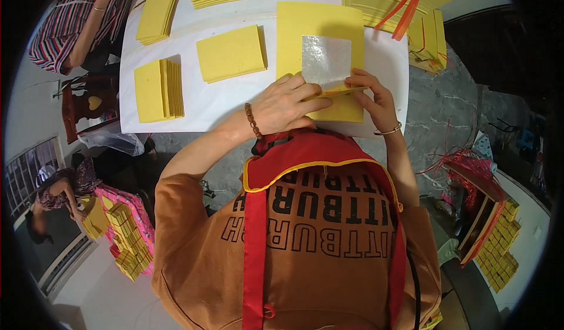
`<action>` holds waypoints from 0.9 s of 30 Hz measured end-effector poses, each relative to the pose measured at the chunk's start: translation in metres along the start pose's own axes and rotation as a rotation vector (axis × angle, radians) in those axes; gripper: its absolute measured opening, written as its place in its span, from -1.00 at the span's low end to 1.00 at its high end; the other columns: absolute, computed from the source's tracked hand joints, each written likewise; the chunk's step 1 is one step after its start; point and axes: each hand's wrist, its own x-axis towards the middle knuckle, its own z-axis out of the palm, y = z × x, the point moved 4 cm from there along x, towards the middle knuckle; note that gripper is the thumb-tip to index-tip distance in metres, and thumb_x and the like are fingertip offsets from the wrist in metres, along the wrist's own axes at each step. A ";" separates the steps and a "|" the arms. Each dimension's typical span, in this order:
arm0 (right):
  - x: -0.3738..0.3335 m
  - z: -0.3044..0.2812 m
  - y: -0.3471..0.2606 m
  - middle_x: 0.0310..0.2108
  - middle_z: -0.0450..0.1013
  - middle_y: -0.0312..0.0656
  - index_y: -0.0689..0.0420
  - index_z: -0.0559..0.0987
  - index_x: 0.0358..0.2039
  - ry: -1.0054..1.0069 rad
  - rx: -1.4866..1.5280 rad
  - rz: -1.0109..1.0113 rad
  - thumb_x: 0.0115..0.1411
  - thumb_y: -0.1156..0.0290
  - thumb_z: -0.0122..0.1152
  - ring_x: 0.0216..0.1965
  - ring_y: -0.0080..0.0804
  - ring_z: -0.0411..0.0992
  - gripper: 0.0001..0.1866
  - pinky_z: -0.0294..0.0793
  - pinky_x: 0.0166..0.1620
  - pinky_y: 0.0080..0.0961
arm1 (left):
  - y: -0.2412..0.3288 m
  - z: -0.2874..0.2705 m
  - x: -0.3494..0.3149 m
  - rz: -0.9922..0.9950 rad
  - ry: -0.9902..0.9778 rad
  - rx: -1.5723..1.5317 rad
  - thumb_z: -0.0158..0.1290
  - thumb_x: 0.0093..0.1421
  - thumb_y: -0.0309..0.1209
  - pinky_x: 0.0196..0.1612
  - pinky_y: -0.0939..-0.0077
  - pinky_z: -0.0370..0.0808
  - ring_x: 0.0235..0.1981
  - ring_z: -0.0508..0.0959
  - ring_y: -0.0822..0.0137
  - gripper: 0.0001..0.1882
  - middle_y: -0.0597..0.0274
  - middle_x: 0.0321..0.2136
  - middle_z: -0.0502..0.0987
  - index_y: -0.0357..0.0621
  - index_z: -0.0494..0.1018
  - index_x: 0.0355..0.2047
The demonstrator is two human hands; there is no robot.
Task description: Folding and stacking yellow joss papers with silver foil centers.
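A large yellow paper sheet (291,30) lies on the white table before me, with a shiny silver foil square (326,57) in its middle. Just below the square, a narrow yellow paper edge stands up, seen nearly edge-on. My left hand (291,102) closes on the left end of this edge, fingers bent and knuckles up. The right end is pinched between the thumb and fingers of my right hand (376,99). Whether the edge belongs to the large sheet or to a separate piece, I cannot tell.
Folded yellow paper stacks (158,92) and a smaller yellow bundle (231,52) lie to the left on the white table (194,109). Larger yellow stacks with red ribbon (405,7) stand far right. Other people (76,30) are at the left, near more yellow bundles (126,230).
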 end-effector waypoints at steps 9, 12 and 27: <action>0.000 -0.006 0.007 0.02 0.37 -0.11 0.12 0.52 -0.10 0.002 0.080 0.054 0.09 0.48 0.14 0.16 -0.30 0.23 -0.69 0.17 0.16 -0.41 | -0.010 -0.007 0.003 0.038 0.045 -0.100 0.10 0.08 -0.33 -0.25 0.35 0.45 -0.26 0.47 0.18 -0.72 0.16 -0.14 0.41 -0.07 0.44 -0.18; -0.001 -0.008 0.008 0.03 0.37 -0.14 0.16 0.49 -0.07 0.009 0.292 -0.023 0.07 0.49 0.16 0.13 -0.32 0.25 -0.65 0.16 0.17 -0.42 | -0.011 -0.015 0.007 -0.157 0.097 -0.226 0.03 0.13 -0.42 -0.32 0.33 0.48 -0.29 0.52 0.14 -0.83 0.09 -0.13 0.42 -0.15 0.44 -0.25; 0.004 0.000 -0.001 -0.13 0.48 -0.18 0.11 0.36 -0.23 0.039 0.106 -0.058 0.11 0.57 0.10 0.10 -0.27 0.29 -0.79 0.21 0.13 -0.37 | -0.046 -0.015 -0.021 -0.239 0.161 0.099 0.01 0.01 -0.54 0.04 0.30 0.32 0.01 0.40 0.10 -0.63 0.05 -0.07 0.45 -0.06 0.48 -0.11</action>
